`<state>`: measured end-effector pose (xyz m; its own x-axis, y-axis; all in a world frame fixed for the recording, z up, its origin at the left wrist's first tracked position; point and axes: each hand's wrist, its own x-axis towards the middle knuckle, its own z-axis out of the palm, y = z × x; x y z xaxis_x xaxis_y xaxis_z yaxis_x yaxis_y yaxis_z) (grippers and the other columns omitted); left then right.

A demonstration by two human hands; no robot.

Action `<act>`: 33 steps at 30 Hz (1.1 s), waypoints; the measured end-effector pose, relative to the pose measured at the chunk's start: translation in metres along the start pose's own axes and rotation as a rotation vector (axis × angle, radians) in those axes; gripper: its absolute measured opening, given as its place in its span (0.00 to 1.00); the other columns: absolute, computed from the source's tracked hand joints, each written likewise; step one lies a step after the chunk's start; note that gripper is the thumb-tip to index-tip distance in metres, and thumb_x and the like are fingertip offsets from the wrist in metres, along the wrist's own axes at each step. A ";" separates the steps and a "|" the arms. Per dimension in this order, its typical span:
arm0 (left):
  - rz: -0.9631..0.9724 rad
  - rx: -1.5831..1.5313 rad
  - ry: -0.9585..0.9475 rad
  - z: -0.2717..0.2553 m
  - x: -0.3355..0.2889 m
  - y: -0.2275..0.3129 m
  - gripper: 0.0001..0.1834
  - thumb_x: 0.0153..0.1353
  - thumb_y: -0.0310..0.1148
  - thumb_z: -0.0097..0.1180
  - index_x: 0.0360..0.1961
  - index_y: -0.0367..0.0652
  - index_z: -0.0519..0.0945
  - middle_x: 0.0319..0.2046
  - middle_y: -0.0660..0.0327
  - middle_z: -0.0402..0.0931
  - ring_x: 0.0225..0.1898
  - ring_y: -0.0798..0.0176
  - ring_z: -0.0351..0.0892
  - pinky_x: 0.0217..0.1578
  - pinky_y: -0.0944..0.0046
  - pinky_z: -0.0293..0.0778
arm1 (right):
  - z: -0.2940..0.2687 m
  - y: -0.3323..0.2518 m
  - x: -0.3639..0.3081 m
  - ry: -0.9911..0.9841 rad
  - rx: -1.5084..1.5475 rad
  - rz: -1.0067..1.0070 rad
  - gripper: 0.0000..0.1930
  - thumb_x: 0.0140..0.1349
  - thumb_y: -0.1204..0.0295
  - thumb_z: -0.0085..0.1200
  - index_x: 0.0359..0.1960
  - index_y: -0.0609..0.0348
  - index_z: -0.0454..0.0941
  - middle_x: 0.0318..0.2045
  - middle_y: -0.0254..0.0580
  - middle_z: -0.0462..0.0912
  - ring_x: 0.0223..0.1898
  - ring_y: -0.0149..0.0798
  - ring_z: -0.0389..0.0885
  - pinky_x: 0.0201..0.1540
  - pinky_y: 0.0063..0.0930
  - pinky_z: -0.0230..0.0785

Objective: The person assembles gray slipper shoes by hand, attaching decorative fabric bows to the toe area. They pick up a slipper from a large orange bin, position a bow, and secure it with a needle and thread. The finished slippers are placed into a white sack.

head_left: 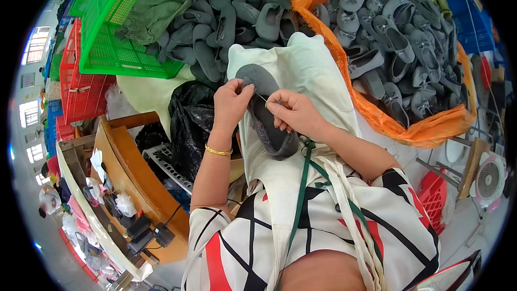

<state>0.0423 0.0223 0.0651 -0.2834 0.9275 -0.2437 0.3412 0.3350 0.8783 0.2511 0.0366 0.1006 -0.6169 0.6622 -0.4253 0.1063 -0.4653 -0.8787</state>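
Grey shoe (263, 121) under fingers (285, 96), black bag (195, 124) left, orange sack (428, 133) right

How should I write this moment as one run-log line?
left hand: pinching at front of gray shoe | right hand: pinching thin strand, thread or needle unclear | shoe: over pale apron | orange sack: other gray shoes

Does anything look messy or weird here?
Yes, the grey shoes in the orange sack lie jumbled at all angles instead of lined up in pairs, so that heap looks messy. I can't see any damage on the held shoe.
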 end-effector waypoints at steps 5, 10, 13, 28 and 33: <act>-0.088 -0.180 -0.019 -0.001 -0.004 0.010 0.10 0.58 0.31 0.62 0.30 0.33 0.80 0.20 0.69 0.74 0.21 0.79 0.68 0.22 0.73 0.67 | 0.000 0.019 0.030 0.032 -0.054 -0.058 0.08 0.67 0.69 0.51 0.36 0.61 0.75 0.20 0.31 0.77 0.20 0.22 0.74 0.23 0.20 0.65; -0.097 -0.215 -0.010 0.002 -0.001 0.006 0.09 0.58 0.31 0.62 0.31 0.33 0.80 0.20 0.70 0.73 0.21 0.79 0.68 0.22 0.74 0.67 | -0.001 0.023 0.043 0.054 -0.109 -0.083 0.08 0.66 0.70 0.51 0.35 0.63 0.75 0.20 0.32 0.77 0.20 0.24 0.74 0.23 0.23 0.66; -0.116 -0.246 -0.005 0.002 -0.002 0.009 0.09 0.58 0.31 0.62 0.31 0.33 0.80 0.20 0.70 0.73 0.21 0.79 0.67 0.22 0.74 0.66 | -0.001 0.024 0.046 0.051 -0.129 -0.068 0.08 0.65 0.71 0.51 0.35 0.64 0.75 0.20 0.32 0.77 0.20 0.24 0.74 0.23 0.23 0.67; -0.133 -0.135 0.009 0.003 -0.002 0.012 0.11 0.58 0.32 0.62 0.32 0.33 0.81 0.20 0.68 0.76 0.20 0.78 0.71 0.22 0.74 0.68 | -0.001 0.025 0.052 0.100 -0.282 -0.110 0.06 0.65 0.74 0.50 0.39 0.63 0.75 0.23 0.37 0.78 0.22 0.29 0.75 0.26 0.26 0.68; -0.284 -0.160 -0.053 -0.005 0.002 0.020 0.09 0.60 0.32 0.61 0.33 0.36 0.80 0.22 0.67 0.77 0.18 0.76 0.73 0.19 0.76 0.69 | 0.009 0.035 0.051 0.228 -0.504 -0.336 0.05 0.66 0.74 0.50 0.41 0.60 0.73 0.28 0.51 0.79 0.28 0.49 0.80 0.34 0.35 0.71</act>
<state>0.0437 0.0301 0.0846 -0.2980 0.8098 -0.5055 0.1087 0.5549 0.8248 0.2165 0.0484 0.0500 -0.5048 0.8579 -0.0956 0.3232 0.0852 -0.9425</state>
